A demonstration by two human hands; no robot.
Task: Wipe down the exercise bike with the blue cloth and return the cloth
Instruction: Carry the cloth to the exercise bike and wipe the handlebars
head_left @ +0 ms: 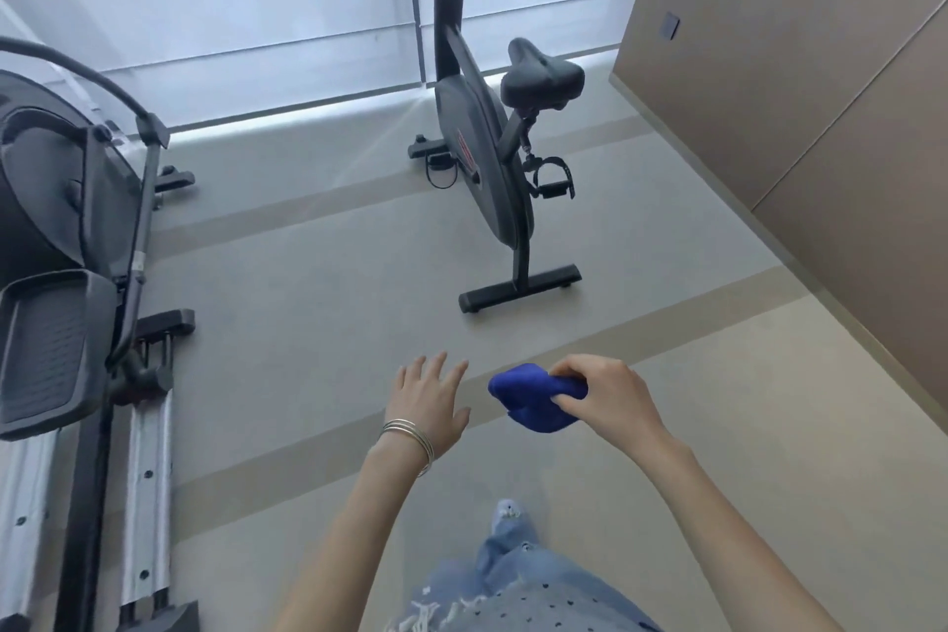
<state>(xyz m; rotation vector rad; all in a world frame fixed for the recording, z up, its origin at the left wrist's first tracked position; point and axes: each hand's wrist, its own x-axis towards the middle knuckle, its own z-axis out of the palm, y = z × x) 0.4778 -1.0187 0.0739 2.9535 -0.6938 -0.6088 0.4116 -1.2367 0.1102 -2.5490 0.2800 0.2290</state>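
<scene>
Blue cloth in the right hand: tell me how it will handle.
Probably soft and floppy: the blue cloth bunches and droops around the right hand that grips it. Likely light for its size, since a loose pinch alone holds it up.

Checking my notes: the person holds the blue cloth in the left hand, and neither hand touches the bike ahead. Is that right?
Not quite. The head view shows the cloth gripped in the right hand, not the left; the left hand is open and holds nothing. The rest stands: neither hand touches the bike ahead.
</scene>
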